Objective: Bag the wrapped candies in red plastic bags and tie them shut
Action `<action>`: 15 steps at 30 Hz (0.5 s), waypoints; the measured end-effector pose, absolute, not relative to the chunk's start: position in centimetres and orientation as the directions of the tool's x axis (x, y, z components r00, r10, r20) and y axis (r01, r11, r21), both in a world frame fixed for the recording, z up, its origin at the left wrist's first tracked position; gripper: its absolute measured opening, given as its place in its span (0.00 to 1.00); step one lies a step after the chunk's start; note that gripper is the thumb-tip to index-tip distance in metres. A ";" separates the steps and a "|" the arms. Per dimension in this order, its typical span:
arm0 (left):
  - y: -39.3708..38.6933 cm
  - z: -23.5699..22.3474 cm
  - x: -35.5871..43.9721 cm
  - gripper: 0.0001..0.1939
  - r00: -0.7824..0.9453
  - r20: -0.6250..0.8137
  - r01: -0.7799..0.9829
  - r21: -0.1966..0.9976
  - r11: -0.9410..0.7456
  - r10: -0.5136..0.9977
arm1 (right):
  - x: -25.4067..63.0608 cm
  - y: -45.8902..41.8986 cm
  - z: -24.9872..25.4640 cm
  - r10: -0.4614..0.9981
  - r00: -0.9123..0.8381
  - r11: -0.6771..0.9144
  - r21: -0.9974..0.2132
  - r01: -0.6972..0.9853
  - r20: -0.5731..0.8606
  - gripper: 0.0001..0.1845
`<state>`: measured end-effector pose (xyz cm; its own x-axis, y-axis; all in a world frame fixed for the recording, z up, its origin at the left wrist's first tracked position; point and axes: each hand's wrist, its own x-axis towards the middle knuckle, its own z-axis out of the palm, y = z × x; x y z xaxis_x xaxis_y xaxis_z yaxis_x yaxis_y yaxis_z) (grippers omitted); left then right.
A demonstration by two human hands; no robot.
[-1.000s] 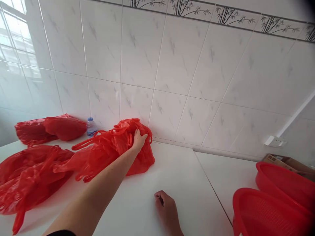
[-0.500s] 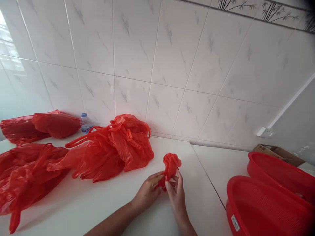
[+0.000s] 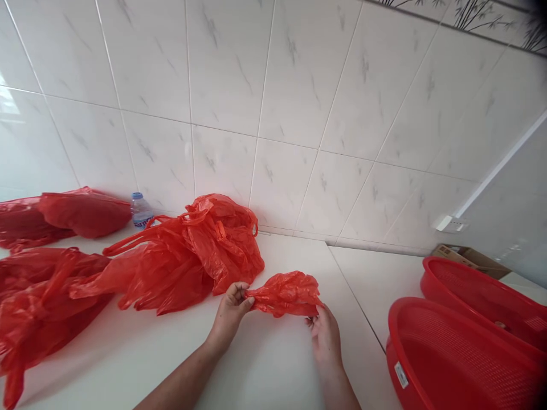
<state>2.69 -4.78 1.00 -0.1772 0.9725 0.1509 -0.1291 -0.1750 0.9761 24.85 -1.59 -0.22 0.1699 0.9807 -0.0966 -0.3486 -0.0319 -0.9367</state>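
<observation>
A small crumpled red plastic bag (image 3: 286,294) is stretched between my two hands just above the white table (image 3: 265,370). My left hand (image 3: 229,314) pinches its left end. My right hand (image 3: 325,337) grips its right end from below. Behind my left hand lies a heap of red plastic bags (image 3: 188,256) with loose handles.
More red bags lie at the left (image 3: 38,307) and against the tiled wall (image 3: 77,210), next to a small water bottle (image 3: 140,209). Two red plastic baskets (image 3: 461,353) stand at the right, with a cardboard box (image 3: 465,256) behind them.
My left hand left the heap and came to my right hand. A balled-up bag appeared between both hands and has now been pulled out wide. The camera tilted slightly down and right.
</observation>
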 end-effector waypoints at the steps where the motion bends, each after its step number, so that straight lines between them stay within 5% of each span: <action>1: -4.8 1.0 2.6 0.14 -0.173 0.148 -0.118 0.978 -0.169 0.974 | 25.0 -1.5 -0.1 0.981 0.161 -0.040 -0.920 -0.391 -0.112 0.13; 6: -4.8 0.5 2.4 0.14 -0.184 0.165 0.036 0.986 -0.161 0.969 | 25.8 -1.0 0.4 0.974 0.134 -0.079 -0.828 -0.555 -0.184 0.13; 10: -5.6 0.8 3.0 0.13 -0.246 0.290 0.201 0.949 -0.244 0.925 | 25.3 -1.4 0.6 0.984 0.098 -0.082 -0.862 -0.500 -0.150 0.11; 15: -7.4 1.3 5.3 0.43 0.082 0.530 0.511 0.704 -0.493 0.844 | 23.1 -3.1 0.8 0.995 -0.055 -0.100 -0.914 -0.393 -0.085 0.10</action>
